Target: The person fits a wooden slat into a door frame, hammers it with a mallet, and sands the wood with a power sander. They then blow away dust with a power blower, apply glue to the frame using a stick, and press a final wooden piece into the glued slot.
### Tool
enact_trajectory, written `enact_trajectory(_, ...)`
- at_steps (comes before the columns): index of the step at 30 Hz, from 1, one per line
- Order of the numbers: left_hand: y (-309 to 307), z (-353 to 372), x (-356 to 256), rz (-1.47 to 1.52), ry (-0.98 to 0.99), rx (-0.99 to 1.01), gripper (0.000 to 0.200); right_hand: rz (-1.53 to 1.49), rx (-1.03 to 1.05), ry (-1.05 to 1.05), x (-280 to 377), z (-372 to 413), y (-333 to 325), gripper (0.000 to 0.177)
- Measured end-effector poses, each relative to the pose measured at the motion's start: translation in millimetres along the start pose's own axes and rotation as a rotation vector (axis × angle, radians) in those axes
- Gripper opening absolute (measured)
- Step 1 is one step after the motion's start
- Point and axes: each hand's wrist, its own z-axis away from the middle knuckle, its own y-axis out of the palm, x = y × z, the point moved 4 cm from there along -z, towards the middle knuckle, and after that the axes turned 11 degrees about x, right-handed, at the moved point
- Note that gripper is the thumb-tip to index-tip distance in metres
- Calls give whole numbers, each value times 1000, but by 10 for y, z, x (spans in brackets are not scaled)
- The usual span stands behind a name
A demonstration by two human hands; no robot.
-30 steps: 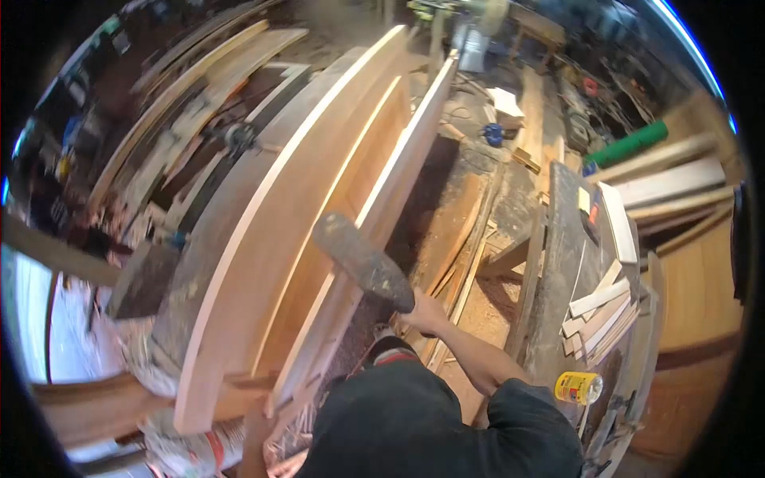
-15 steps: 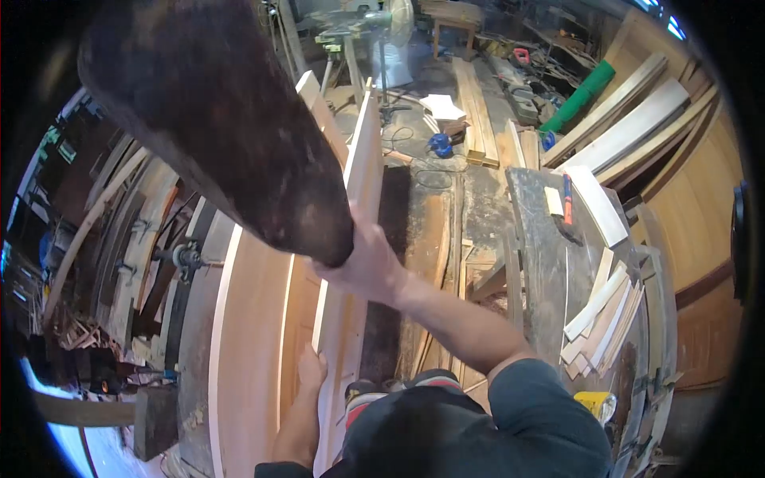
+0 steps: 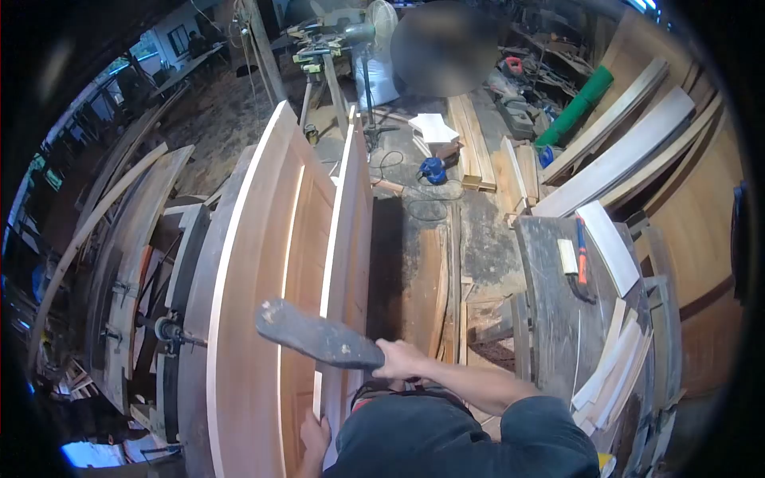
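My right hand [image 3: 401, 360] is closed round the end of a dark, thick wooden club [image 3: 319, 334], worn pale at its far tip. The club points left, over a panelled wooden door [image 3: 249, 271] standing on its edge. Beside that door stands a second wooden door [image 3: 347, 239], also on edge, with a gap between them. Low in the view, my left hand [image 3: 315, 432] grips the near edge of the second door; its fingertips are partly hidden.
On the right, a workbench [image 3: 550, 303] bears a hammer [image 3: 581, 256], a white board [image 3: 609, 247] and several thin strips [image 3: 613, 370]. A blue power tool [image 3: 433, 170] with a cord lies on the floor ahead, near a standing fan [image 3: 381, 32]. Long boards [image 3: 613, 159] lean at right.
The club has swung down and away from close to my face to a low position across the doors. My left hand keeps its place at the door edge. My view has shifted slightly.
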Motion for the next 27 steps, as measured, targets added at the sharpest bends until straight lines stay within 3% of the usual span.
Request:
enact_trajectory(3, -38, -1048, -546, -21, 85, -25, 42, 16, -97, -55, 516, 0, -1213, 70)
enact_trajectory(5, 40, -1718, -859, -190, 287, -143, 45, -4, -350, -327, 905, 12, -1951, 69)
enact_trajectory(7, -296, -2028, -1540, 25, 133, -37, 44, -36, -506, -477, 1355, 74, -2658, 69)
enact_trajectory(11, -364, -2589, -1932, -4, 69, 11, 36, -216, -715, -760, 1591, -496, -3398, 69)
enact_trajectory(14, -243, -2721, -1795, 9, 66, 6, 34, -162, -654, -550, 532, -1336, -3129, 71)
enact_trajectory(17, -198, -2747, -1773, -13, -4, -36, 35, -52, -108, 121, -1119, -2078, -2785, 70)
enact_trajectory(20, -202, -2764, -1867, -90, -119, -96, 35, -290, -246, 141, -1446, -2477, -3362, 73)
enact_trajectory(23, -307, -2949, -2131, 30, -73, -46, 36, -354, -335, 226, -1681, -2688, -4007, 71)
enact_trajectory(25, -350, -3418, -2466, 49, -66, -67, 34, -333, -404, 77, -2025, -2927, -4533, 71)
enact_trajectory(27, -386, -3956, -2851, -13, -37, -99, 35, -254, -459, -92, -1610, -2621, -5509, 69)
